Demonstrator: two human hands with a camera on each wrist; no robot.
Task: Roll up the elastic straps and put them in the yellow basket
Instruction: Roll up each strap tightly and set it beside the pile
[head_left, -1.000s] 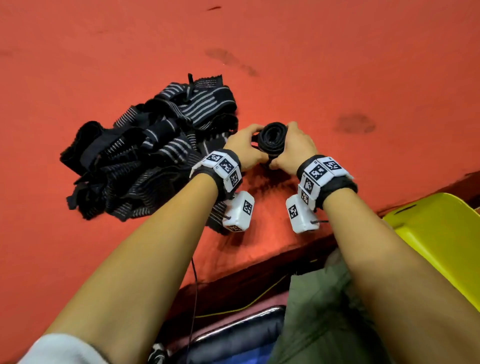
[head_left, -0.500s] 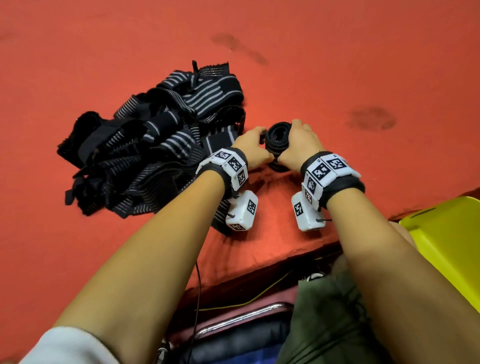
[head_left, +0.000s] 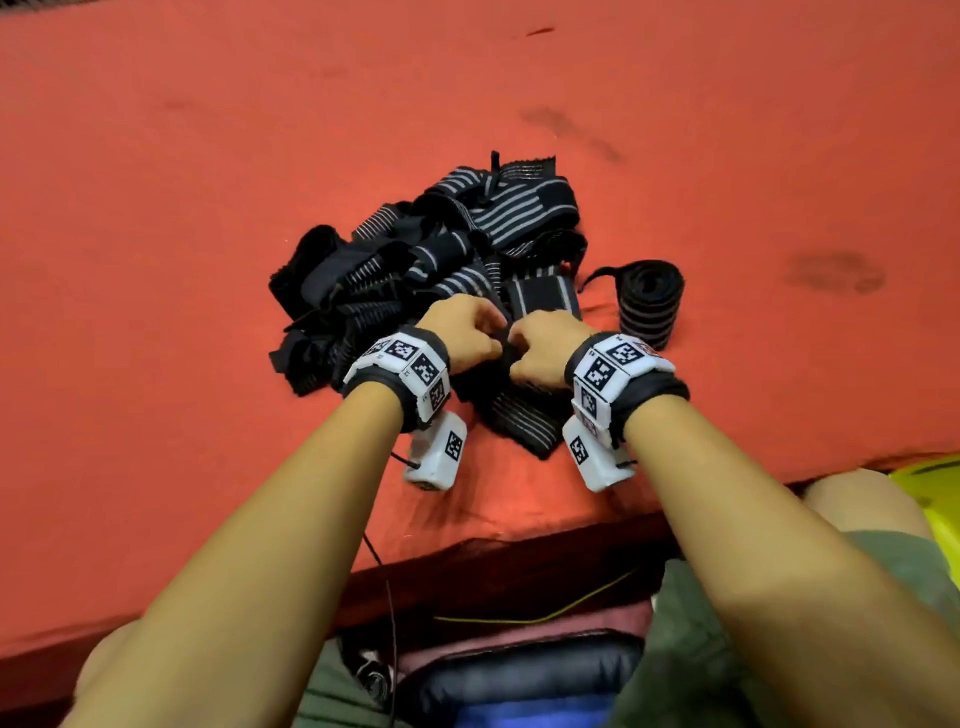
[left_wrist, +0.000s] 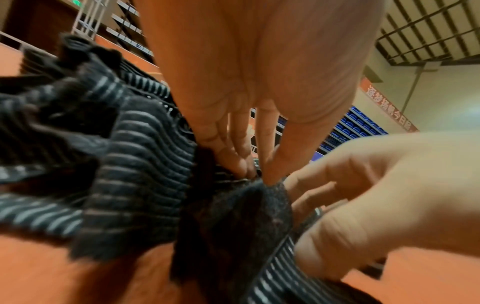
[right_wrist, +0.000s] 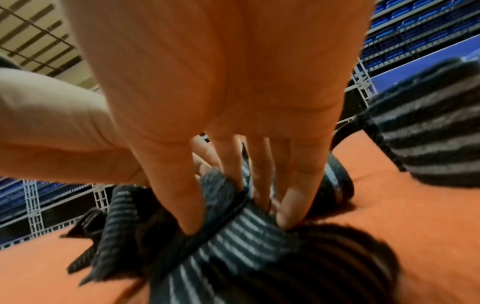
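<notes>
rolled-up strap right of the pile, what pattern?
Rolled black elastic strap: black with thin grey stripes, clearest in the head view.

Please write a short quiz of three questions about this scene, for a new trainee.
1. True or false: the rolled strap lies in the yellow basket.
2. Which hand is nearer the rolled strap? A. left hand B. right hand
3. Fill in: both hands pinch the end of a flat ____ strap at the near edge of the pile.

Key: 1. False, it lies on the red surface. 2. B. 3. striped.
</notes>
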